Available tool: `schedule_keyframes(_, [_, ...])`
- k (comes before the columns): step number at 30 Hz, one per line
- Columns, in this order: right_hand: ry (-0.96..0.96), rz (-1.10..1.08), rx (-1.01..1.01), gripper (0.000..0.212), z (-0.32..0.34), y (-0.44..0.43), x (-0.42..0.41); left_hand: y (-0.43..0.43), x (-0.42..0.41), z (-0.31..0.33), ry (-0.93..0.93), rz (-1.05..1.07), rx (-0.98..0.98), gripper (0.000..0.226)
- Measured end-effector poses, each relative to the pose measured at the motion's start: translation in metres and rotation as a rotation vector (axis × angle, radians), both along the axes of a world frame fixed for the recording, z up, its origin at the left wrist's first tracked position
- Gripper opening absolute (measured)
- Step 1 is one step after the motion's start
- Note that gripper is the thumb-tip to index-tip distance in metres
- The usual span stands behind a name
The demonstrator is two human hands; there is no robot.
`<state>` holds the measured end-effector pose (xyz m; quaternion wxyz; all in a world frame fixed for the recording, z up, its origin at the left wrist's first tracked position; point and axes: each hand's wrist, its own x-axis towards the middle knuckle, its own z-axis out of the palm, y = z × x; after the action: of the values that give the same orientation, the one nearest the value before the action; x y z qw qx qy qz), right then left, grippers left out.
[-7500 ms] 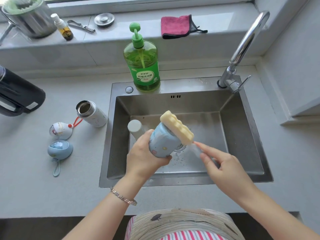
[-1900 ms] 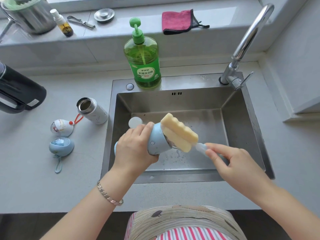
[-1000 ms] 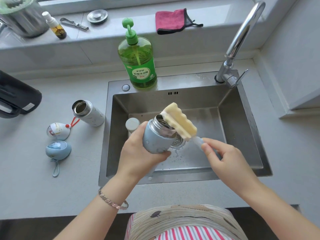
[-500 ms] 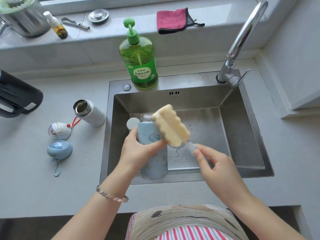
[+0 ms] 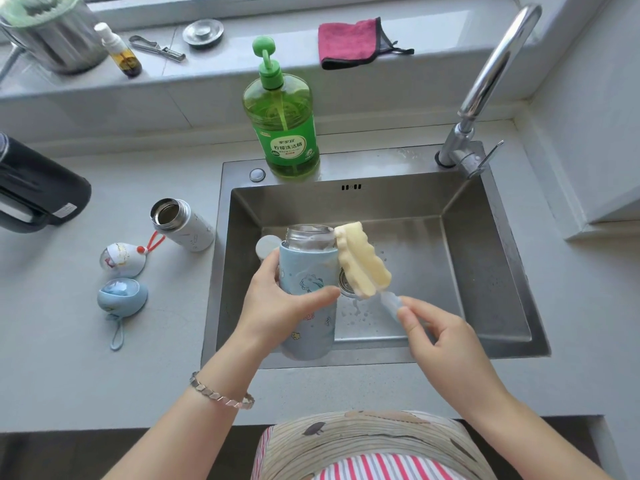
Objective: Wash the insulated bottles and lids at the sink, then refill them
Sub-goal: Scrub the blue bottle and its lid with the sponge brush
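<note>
My left hand [image 5: 277, 306] grips a light blue insulated bottle [image 5: 308, 278] upright over the steel sink [image 5: 485, 237], its steel mouth open at the top. My right hand [image 5: 440, 337] pinches the clear handle of a yellow sponge brush [image 5: 363, 259], whose sponge head lies against the right side of the bottle's neck. A white insulated bottle [image 5: 183, 225] stands open on the counter to the left of the sink. Near it lie a white lid [image 5: 121, 259] with a red loop and a blue lid [image 5: 121, 299] with a blue loop.
A green dish soap pump bottle [image 5: 282, 129] stands on the sink's back rim, the faucet [image 5: 485, 88] at back right. A small white round object [image 5: 268, 245] sits behind the blue bottle. A black kettle [image 5: 38, 192] is far left; a pink cloth [image 5: 349, 41] lies on the ledge.
The blue bottle went from lying tilted with its mouth toward the brush to standing upright. The sponge head moved from the mouth to the outside of the neck.
</note>
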<state>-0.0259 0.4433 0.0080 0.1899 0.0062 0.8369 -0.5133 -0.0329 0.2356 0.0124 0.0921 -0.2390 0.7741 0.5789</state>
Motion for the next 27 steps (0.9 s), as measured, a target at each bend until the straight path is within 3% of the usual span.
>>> schedule_keyframes(6, [0.005, 0.015, -0.023, 0.031, 0.004, 0.007, -0.005, -0.001, 0.004, 0.0, 0.035, -0.234, -0.052, 0.068])
schedule_keyframes(11, [-0.013, 0.023, -0.051, 0.03, 0.008, 0.009, -0.004, -0.005, 0.0, -0.002, 0.103, -0.245, -0.114, 0.074])
schedule_keyframes(14, [-0.019, 0.055, -0.002, 0.021, 0.009, 0.008, -0.009, 0.001, 0.003, 0.0, 0.118, -0.376, -0.131, 0.076])
schedule_keyframes(17, [-0.028, 0.11, 0.093, 0.022, 0.012, 0.013, -0.015, -0.004, 0.001, -0.002, 0.117, -0.343, -0.176, 0.075])
schedule_keyframes(22, [0.081, 0.142, 0.282, 0.021, 0.032, 0.036, -0.032, -0.026, 0.004, -0.004, 0.102, -0.382, -0.522, 0.079])
schedule_keyframes(25, [0.226, 0.411, 0.643, 0.024, 0.043, 0.033, -0.045, -0.029, 0.006, -0.005, 0.244, -0.495, -0.716, 0.077])
schedule_keyframes(27, [0.334, 0.567, 0.744, 0.027, 0.044, 0.025, -0.046, -0.03, 0.005, -0.01, 0.371, -0.584, -0.899, 0.078])
